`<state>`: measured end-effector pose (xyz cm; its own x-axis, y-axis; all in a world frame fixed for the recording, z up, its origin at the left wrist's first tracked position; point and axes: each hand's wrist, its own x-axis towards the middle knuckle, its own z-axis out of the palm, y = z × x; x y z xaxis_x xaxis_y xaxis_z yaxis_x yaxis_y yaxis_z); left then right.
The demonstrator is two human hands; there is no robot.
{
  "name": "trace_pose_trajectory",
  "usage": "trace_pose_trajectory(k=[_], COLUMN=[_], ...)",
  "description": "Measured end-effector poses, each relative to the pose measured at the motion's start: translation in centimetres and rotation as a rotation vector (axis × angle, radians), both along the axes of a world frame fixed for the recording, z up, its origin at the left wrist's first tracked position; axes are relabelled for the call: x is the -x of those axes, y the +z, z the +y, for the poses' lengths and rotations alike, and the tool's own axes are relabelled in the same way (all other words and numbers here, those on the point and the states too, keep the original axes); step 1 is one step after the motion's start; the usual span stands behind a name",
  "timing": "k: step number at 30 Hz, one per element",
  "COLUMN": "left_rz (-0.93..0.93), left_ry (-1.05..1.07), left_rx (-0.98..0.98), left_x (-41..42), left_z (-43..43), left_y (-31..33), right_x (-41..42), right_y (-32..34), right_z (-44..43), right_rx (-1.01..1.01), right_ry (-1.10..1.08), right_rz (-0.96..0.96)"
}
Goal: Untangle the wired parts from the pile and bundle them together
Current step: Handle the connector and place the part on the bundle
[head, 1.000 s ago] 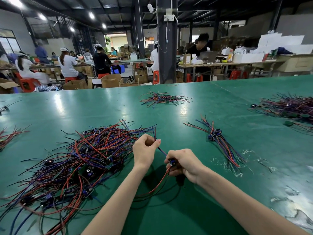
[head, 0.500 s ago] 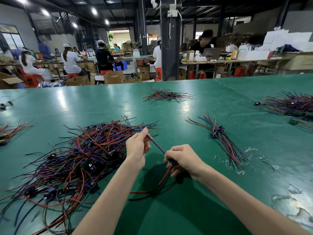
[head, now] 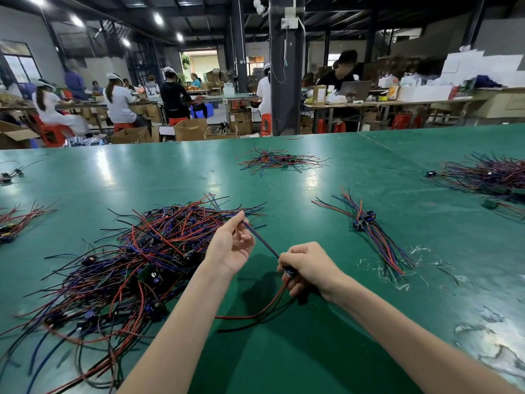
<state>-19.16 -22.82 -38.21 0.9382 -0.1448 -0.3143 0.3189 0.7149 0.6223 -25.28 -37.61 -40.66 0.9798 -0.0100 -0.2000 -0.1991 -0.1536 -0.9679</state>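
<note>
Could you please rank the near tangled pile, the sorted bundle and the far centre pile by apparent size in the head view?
Largest by far: near tangled pile.
Then sorted bundle and far centre pile, which look alike; distance makes ranking them unsure.

bright ceiling lamps [head: 76,20] overhead, glare streaks on the green desk [head: 312,177], fisheye bend at edges, background workers kinda soft

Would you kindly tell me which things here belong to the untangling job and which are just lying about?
Job: left hand pinching the blue wire; right hand gripping its wired part; tangled pile; sorted bundle.
Lying about: far wire heap; right-edge heap; plastic scraps; cardboard boxes.
</note>
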Motion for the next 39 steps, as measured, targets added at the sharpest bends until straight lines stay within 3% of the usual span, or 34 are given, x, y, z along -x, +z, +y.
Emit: trace_pose_trajectory(k=[11, 16, 22, 24, 33, 39], left_rz=[-0.005, -0.118, -0.494, -0.553, -0.198, -0.14], left_ry=[0.105, 0.237, 0.453, 0.492, 0.332, 0.236], left_rx=[-0.16, -0.287, -0.966, -1.058, -0.532, -0.302], left_x=[-0.2, -0.6, -0.9, -1.0, -1.1, -1.1], left_z=[0.6, 1.5, 1.6, 1.8, 2.2, 2.3], left_y=[-0.1, -0.6, -1.9, -2.0, -1.1, -0.7], right_x=[0.3, 0.3, 0.8, 0.9, 1.2, 1.6], right_y=[-0.1, 0.0, 0.0, 0.1, 0.5, 0.9], right_z=[0.4, 0.4, 1.0, 1.2, 1.1, 1.0], right_rx=[-0.004, -0.01, 0.034, 0.033, 0.052, 0.067], right_ry=[0.033, 0.035, 0.106, 0.114, 0.111, 0.193], right_rz=[-0.002, -0.003, -0.042, -0.055, -0.061, -0.08])
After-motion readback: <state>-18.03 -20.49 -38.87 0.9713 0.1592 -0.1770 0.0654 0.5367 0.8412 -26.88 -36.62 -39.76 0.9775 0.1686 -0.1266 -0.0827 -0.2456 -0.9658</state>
